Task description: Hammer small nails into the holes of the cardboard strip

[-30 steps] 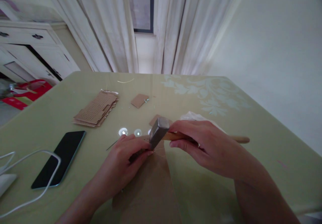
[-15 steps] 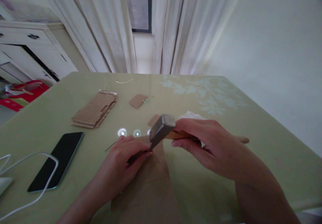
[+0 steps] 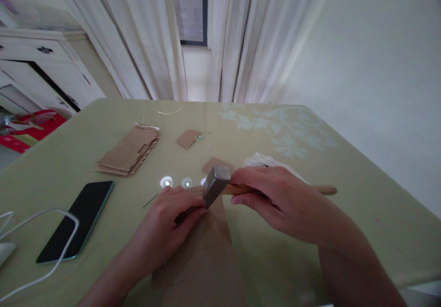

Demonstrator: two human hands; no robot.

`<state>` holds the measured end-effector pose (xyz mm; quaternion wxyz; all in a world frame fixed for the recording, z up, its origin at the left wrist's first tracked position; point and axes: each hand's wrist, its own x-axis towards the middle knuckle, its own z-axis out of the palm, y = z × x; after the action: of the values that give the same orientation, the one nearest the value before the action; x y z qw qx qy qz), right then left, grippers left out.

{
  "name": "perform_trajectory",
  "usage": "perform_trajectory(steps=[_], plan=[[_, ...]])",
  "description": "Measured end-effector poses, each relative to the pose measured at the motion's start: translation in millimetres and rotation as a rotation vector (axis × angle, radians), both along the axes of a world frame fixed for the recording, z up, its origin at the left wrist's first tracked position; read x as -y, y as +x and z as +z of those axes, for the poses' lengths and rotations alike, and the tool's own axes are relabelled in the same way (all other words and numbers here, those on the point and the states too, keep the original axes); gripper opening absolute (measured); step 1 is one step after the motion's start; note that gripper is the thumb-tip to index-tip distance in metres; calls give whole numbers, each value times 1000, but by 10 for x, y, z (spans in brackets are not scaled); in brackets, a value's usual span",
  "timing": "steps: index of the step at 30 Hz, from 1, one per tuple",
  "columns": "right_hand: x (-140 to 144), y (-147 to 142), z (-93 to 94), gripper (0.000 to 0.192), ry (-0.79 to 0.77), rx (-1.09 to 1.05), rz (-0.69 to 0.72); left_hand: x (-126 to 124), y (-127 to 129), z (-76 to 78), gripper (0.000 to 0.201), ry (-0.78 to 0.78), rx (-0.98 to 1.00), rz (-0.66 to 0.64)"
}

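My right hand [image 3: 275,196] grips the wooden handle of a hammer [image 3: 216,183], its grey metal head tilted just above my left fingertips. With thumb and fingers pinched together, my left hand [image 3: 175,219] rests on a long brown cardboard strip [image 3: 203,261]. Whatever those fingertips hold is hidden by the hammer head and the fingers. Small holes show in the cardboard's far end. A thin dark rod [image 3: 150,200] lies just beyond my left knuckles.
A stack of perforated cardboard sheets [image 3: 129,148] lies at the back left, a cardboard square [image 3: 189,139] beside it. Another cardboard piece [image 3: 217,164] and a clear plastic bag [image 3: 257,160] lie behind the hammer. A phone [image 3: 77,222] sits left, crossed by a white cable [image 3: 70,242].
The hammer and my right hand have moved slightly left and down, bringing the head closer to my left fingertips. More of the cardboard piece and plastic bag behind shows. My left hand stays put.
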<state>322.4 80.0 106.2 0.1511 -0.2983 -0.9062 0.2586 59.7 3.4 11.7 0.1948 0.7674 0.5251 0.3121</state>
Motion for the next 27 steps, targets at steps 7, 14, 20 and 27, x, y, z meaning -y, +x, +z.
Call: perform_trajectory(steps=[7,14,20,27], plan=[[-7,-18,-23,5,-4,-63,6,-1,0,-3,19,8,-35,3],[-1,-33,-24,6,3,-51,-11,12,-12,-42,20,21,-43,-11],[3,-49,-42,5,-36,32,55,6,-9,-70,18,28,-38,-36],[-7,-79,-51,5,-52,-2,45,46,1,-85,14,19,-25,20]])
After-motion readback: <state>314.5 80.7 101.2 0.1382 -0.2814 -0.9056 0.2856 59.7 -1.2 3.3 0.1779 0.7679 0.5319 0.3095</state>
